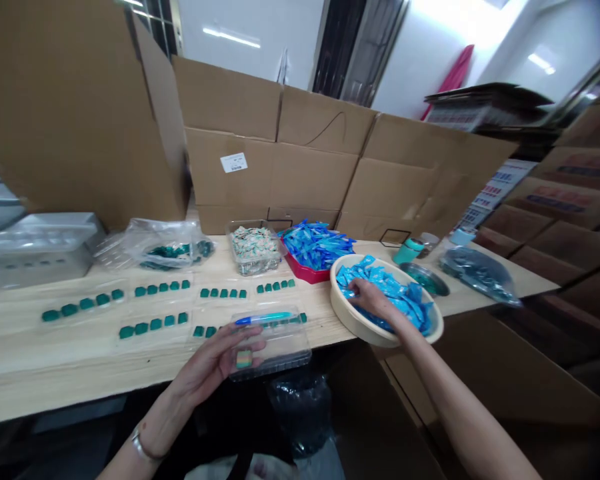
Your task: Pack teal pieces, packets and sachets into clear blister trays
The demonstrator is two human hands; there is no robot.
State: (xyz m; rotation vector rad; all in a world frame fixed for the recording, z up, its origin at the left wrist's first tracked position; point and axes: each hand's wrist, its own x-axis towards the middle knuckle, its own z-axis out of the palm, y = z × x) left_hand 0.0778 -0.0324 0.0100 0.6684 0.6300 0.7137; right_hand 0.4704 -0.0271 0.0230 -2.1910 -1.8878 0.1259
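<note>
My left hand (215,363) holds a clear plastic tray (275,343) at the table's front edge, fingers wrapped over its near left side. In the tray lie a blue pen (263,319) and a small striped block (244,359). My right hand (373,297) reaches into a cream round bowl (347,313) full of blue sachets (395,290), its fingers curled among them; what they grip is hidden.
Clear trays with rows of green pieces (160,288) lie across the wooden table (55,360). Behind stand a tub of small packets (254,248), a red tray of blue items (316,245), a bag of green pieces (165,243), a teal cup (407,250) and cardboard boxes (280,160).
</note>
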